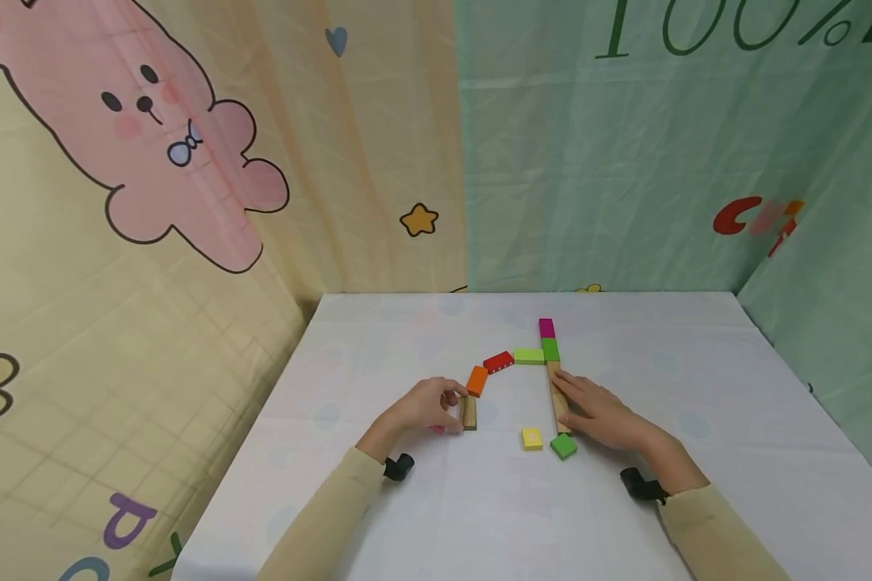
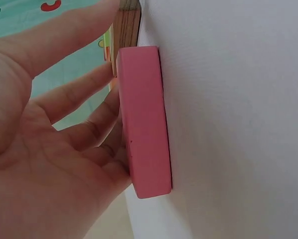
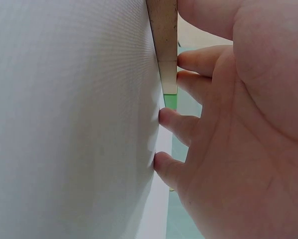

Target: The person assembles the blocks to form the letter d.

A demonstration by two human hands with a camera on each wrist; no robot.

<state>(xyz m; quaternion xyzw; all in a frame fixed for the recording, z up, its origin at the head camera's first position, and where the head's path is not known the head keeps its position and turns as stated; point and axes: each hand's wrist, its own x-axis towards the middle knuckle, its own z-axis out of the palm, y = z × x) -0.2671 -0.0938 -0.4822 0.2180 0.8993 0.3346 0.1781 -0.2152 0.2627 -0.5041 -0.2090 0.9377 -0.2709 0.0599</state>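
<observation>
My left hand [image 1: 430,403] pinches a brown wooden block [image 1: 468,413] between thumb and fingertips, flat on the table. A pink block [image 2: 145,122] lies under that palm, mostly hidden in the head view. Past the brown block, an orange block [image 1: 477,381], a red block [image 1: 498,362] and a lime block [image 1: 528,357] curve toward a straight row. With fingers fairly straight, my right hand [image 1: 605,413] touches the row's light wooden strip [image 1: 558,397], thumb near its close end. Beyond the strip come a green block [image 1: 550,349] and a magenta block [image 1: 547,328].
A yellow block [image 1: 532,439] lies loose between the hands. Just off the strip's near end, a second green block [image 1: 563,446] sits turned at an angle. The white table [image 1: 378,339] meets printed curtains [image 1: 378,145] at its back and sides.
</observation>
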